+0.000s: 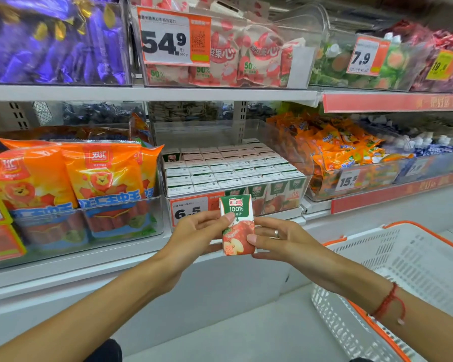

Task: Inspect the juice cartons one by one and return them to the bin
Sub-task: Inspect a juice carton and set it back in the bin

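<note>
A small apple juice carton (238, 226), green on top with a red apple below, is upright in front of the shelf, its printed face toward me. My left hand (198, 231) pinches its left edge with the thumb on the front. My right hand (280, 237) grips its right edge, thumb low on the front. Behind it, a clear plastic bin (302, 190) on the lower shelf holds several rows of the same cartons (228, 169), packed tight, with a gap at the back left.
A white shopping basket with orange rim (403, 273) sits at my right, below my right forearm. Orange sausage packs (71, 178) fill the bin to the left, orange snack bags (335, 150) the bin to the right. An upper shelf edge (152, 94) overhangs the carton bin.
</note>
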The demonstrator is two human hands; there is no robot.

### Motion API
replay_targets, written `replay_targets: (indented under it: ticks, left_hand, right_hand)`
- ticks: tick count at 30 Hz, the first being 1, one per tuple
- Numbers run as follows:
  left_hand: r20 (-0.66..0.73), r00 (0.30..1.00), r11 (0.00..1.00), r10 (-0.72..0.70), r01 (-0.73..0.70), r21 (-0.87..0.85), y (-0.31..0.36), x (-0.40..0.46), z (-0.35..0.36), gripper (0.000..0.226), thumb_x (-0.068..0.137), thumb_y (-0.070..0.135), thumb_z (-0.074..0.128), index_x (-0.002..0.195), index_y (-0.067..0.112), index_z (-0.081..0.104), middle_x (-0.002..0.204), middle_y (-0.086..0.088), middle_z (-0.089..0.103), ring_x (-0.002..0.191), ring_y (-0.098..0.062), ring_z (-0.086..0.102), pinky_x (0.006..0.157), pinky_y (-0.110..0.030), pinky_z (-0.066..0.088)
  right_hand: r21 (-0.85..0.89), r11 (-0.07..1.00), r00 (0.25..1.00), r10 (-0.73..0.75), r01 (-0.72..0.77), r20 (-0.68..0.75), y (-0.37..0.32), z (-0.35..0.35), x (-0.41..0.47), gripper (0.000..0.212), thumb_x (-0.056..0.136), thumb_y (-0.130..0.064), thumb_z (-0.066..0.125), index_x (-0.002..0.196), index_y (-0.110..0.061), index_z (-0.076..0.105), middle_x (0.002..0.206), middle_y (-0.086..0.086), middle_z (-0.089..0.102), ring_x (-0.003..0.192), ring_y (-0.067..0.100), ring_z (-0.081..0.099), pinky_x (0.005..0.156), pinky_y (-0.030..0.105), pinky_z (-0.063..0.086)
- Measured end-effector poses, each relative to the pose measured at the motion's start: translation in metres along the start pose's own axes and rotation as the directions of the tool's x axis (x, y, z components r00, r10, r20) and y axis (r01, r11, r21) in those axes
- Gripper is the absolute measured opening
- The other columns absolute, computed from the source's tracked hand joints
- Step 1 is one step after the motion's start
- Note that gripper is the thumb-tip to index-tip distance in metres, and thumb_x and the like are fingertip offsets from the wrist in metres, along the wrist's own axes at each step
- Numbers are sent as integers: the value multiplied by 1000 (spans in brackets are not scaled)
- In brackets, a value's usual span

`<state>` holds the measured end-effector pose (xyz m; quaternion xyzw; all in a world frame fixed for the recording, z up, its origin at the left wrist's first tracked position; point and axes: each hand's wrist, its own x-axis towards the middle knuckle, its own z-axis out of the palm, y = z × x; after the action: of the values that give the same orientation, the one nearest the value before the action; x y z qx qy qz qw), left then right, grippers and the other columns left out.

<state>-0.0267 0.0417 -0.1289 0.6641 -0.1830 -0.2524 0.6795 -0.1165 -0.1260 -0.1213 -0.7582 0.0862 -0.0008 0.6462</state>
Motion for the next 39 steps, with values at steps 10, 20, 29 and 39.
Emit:
replay_targets:
  ticks: [10,20,29,39]
  left_hand:
    - [-141,990,1000,-17,20,19,-1,5,3,18,78,29,79,92,20,72,73,13,75,67,5,70,48,-7,47]
    - [10,997,985,-73,71,157,2,2,-9,32,79,45,72,102,23,75,97,13,76,93,-1,70,76,-13,47]
    - [29,1000,986,-7,2,166,-1,-3,-10,21,89,45,63,104,34,72,99,19,75,97,2,68,84,-17,49]
    - [-57,998,977,-34,45,207,-7,-4,-11,21,86,33,72,102,20,74,88,6,78,81,-7,74,67,-14,57]
  right_hand:
    - [-284,954,933,-188,99,-305,15,16,2,36,69,-32,85,98,-41,65,84,-14,72,77,4,69,74,23,57]
    - [-153,988,995,10,-25,-98,5,2,9,34,81,-34,74,110,-20,64,97,-2,74,94,12,70,88,31,57]
    - [-121,992,999,46,-46,0,11,8,7,36,83,-35,72,117,-26,65,108,-8,72,103,6,66,97,30,50]
    - [-388,921,957,-137,28,-256,30,25,9,48,62,-49,84,93,-31,52,90,-13,61,70,-1,61,65,19,53]
